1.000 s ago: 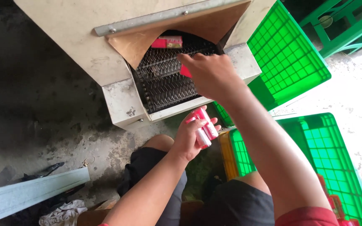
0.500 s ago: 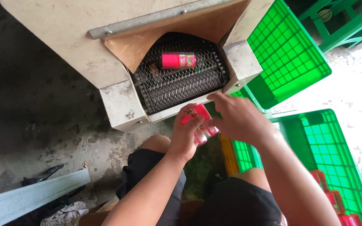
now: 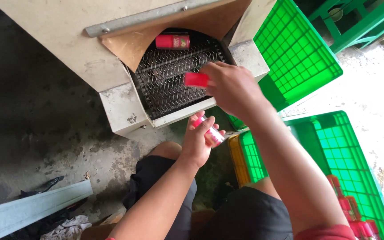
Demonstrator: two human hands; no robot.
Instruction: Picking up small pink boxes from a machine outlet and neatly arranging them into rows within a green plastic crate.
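Note:
My right hand [image 3: 230, 86] holds a small red bottle [image 3: 196, 79] over the wire mesh belt [image 3: 170, 75] at the mouth of a grey metal machine [image 3: 67, 35]. Another red bottle [image 3: 172, 41] lies on its side farther up the belt, under a brown flap [image 3: 130, 44]. My left hand [image 3: 199, 140] stays below the machine's front edge, gripping a pink-and-red bottle [image 3: 213, 135] near my knee.
A green plastic crate [image 3: 352, 164] at my right holds several red bottles [image 3: 352, 213] in its near corner. A second green crate [image 3: 298, 49] leans against the machine. A yellow crate edge [image 3: 236, 160] sits by my leg. A pale plank [image 3: 32, 206] and rags lie at lower left.
My right hand took a bottle from my left hand and carried it up over the belt. The earlier bottle on the belt has travelled farther into the machine.

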